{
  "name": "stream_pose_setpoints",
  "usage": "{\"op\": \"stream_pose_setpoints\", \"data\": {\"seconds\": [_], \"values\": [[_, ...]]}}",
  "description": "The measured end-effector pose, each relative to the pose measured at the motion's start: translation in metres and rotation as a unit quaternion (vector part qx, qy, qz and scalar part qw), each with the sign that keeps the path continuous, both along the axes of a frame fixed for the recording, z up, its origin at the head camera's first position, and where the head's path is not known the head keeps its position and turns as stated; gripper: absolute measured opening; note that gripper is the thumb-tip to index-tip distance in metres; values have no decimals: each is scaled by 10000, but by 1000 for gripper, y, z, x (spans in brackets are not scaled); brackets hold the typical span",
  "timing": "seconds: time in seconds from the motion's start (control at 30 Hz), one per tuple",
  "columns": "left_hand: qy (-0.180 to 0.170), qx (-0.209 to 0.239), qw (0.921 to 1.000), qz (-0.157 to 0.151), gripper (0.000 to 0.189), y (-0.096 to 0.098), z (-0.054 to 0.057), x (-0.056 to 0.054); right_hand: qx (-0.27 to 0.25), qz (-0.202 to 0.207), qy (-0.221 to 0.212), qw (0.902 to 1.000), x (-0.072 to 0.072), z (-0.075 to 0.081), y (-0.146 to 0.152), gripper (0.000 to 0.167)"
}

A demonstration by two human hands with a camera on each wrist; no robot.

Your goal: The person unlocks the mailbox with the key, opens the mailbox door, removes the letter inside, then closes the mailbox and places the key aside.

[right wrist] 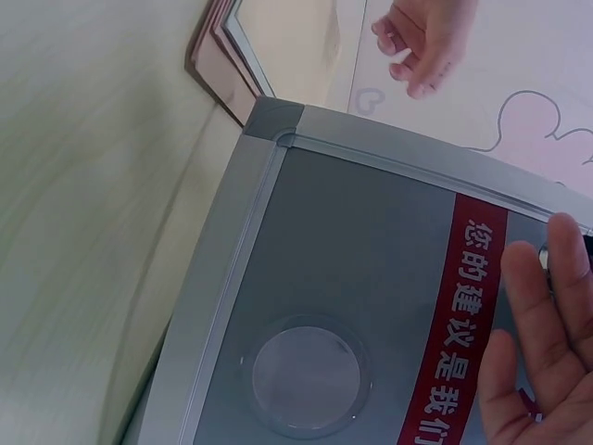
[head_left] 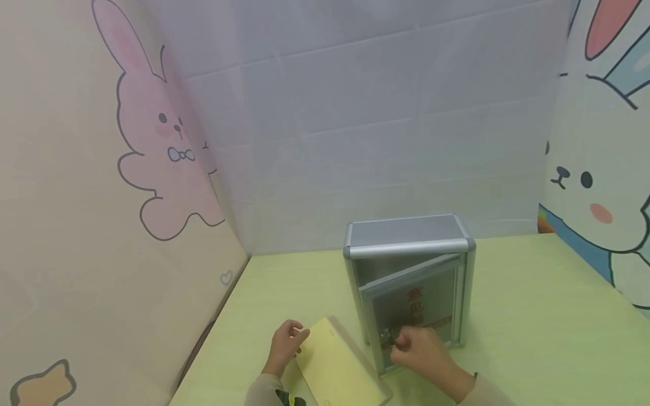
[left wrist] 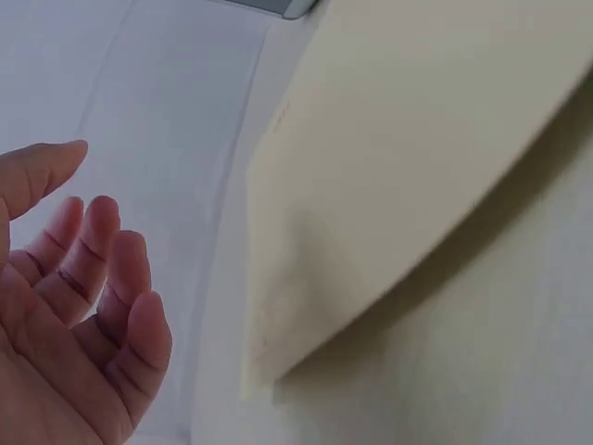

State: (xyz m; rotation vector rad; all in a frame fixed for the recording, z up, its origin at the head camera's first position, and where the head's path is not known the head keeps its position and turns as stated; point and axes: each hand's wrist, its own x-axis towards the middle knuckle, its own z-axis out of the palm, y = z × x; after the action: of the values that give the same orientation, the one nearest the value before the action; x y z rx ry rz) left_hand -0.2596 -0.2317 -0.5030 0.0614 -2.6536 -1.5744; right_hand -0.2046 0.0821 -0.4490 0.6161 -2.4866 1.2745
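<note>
A silver metal-framed box (head_left: 411,231) stands on the table with its hinged door (head_left: 424,287) swung partly out. Red lettering and a red band (right wrist: 454,324) mark the door's grey panel. At the door's lock my right hand (head_left: 424,352) pinches a small dark-headed key (head_left: 390,336); in the right wrist view its fingers mostly hide the lock. My left hand (head_left: 285,345), fingers loosely curled with nothing in them, hovers by the upper left edge of a yellow notebook (head_left: 337,361). The left wrist view shows that hand (left wrist: 83,306) apart from the notebook's pale cover (left wrist: 398,139).
The notebook lies just left of the open door, near its lower corner. Beneath everything is a pale green table (head_left: 538,316). A white sheet (head_left: 386,129) hangs behind, and rabbit-printed walls (head_left: 147,141) close in both sides. The door carries a round clear disc (right wrist: 306,378).
</note>
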Motion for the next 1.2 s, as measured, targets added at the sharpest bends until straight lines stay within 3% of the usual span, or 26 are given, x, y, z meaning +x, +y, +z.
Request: {"op": "stream_pose_setpoints", "data": {"seconds": [0.2,0.43,0.67,0.8,1.0,1.2], "values": [[441,266,9978,-427,27,14,13,-5,7,-17,-90,10000,1,0,0,15],[463,528,9952,-688,18,31,28,-12,-86,-5,8,10000,1,-1,1,17],[548,473,9923,-1004,15,51,66,1,-7,3,120,9999,0,-1,0,17],[647,482,9899,-1168,16,58,75,6,-18,9,190,9998,-1,-2,0,17],[705,465,9896,-1161,15,62,79,2,-46,24,255,9997,-3,-3,-1,20],[826,492,9903,-999,32,63,60,-20,-107,-28,256,9996,-3,0,-4,21]]}}
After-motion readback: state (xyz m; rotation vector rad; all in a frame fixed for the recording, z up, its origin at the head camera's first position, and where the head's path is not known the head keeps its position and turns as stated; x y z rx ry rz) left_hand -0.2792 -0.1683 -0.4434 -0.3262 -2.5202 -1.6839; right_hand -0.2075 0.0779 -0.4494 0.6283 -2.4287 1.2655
